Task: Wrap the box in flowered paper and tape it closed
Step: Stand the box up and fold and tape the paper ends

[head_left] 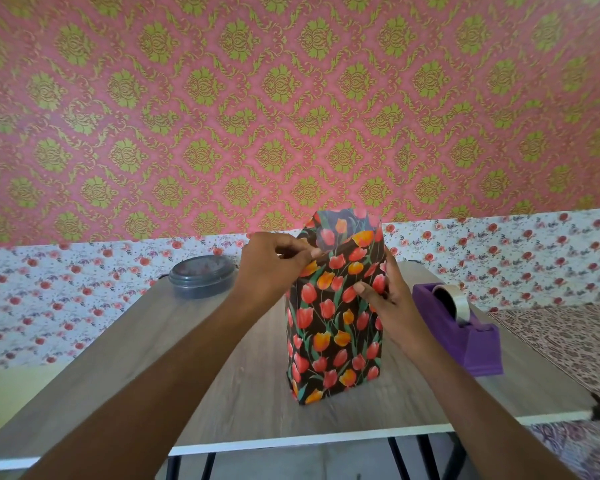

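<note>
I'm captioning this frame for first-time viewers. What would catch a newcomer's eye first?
The tall box wrapped in flowered paper stands upright on the table, its top not yet closed. The left hand pinches the top edge; the right hand holds the right side. A purple tape dispenser sits at its right.

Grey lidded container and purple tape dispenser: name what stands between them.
Head view: the flower-wrapped box stands there, held by the left hand and right hand.
</note>
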Action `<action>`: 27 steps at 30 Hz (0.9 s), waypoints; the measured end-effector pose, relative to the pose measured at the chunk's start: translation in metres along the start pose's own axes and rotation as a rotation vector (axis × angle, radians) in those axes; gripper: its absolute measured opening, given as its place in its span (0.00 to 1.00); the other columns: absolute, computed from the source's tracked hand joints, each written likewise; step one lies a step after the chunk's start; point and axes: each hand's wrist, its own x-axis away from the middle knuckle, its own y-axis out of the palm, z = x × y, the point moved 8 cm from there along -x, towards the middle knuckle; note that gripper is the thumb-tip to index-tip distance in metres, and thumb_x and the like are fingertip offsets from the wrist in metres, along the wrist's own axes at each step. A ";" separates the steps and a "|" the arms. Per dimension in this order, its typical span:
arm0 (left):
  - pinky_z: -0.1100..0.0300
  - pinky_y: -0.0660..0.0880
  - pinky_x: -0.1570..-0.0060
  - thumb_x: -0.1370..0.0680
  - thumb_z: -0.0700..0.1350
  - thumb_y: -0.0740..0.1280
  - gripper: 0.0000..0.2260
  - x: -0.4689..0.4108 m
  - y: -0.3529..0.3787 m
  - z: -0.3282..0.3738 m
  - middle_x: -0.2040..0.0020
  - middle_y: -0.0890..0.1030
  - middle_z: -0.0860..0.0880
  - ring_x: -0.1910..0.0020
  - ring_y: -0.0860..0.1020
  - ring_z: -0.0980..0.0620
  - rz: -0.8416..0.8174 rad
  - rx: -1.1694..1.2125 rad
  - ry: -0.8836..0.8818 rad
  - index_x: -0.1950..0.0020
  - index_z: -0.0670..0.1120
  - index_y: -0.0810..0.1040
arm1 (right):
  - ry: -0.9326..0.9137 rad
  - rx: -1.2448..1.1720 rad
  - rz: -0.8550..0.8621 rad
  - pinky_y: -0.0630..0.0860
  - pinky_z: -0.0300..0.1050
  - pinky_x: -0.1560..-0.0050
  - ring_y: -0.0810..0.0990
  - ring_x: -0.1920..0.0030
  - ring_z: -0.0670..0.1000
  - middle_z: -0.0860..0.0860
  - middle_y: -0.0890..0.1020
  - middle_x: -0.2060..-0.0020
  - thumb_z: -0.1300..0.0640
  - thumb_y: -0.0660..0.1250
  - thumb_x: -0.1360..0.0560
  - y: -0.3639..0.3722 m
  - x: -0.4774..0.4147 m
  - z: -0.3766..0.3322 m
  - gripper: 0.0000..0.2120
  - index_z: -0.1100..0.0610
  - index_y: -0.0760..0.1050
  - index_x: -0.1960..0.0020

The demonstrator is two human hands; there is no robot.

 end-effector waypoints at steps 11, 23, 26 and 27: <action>0.62 0.82 0.56 0.26 0.43 0.77 0.02 -0.003 0.005 0.003 0.58 0.86 0.54 0.57 0.84 0.56 -0.073 -0.060 -0.018 0.54 0.48 0.88 | 0.001 -0.003 -0.001 0.67 0.22 0.42 0.64 0.40 0.17 0.24 0.64 0.35 0.49 0.69 0.22 -0.003 0.000 0.006 0.32 0.28 0.53 0.31; 0.66 0.79 0.53 0.25 0.40 0.75 0.06 -0.004 0.002 0.008 0.53 0.86 0.53 0.52 0.83 0.58 -0.200 -0.141 0.095 0.50 0.46 0.88 | -0.201 0.426 0.517 0.76 0.33 0.47 0.78 0.48 0.37 0.50 0.81 0.47 0.57 0.70 0.20 -0.089 0.056 0.005 0.10 0.55 0.80 0.39; 0.64 0.79 0.52 0.25 0.39 0.75 0.06 -0.005 0.003 0.009 0.53 0.86 0.53 0.51 0.82 0.57 -0.204 -0.151 0.104 0.49 0.45 0.88 | 0.033 0.573 0.779 0.80 0.56 0.47 0.77 0.45 0.56 0.58 0.78 0.45 0.54 0.72 0.24 -0.146 0.070 0.038 0.09 0.56 0.80 0.45; 0.64 0.79 0.52 0.25 0.39 0.75 0.06 -0.006 0.006 0.009 0.53 0.86 0.53 0.51 0.82 0.57 -0.208 -0.149 0.105 0.49 0.46 0.88 | 0.248 0.587 0.811 0.79 0.60 0.44 0.75 0.41 0.62 0.59 0.75 0.41 0.50 0.72 0.25 -0.165 0.077 0.059 0.12 0.54 0.78 0.44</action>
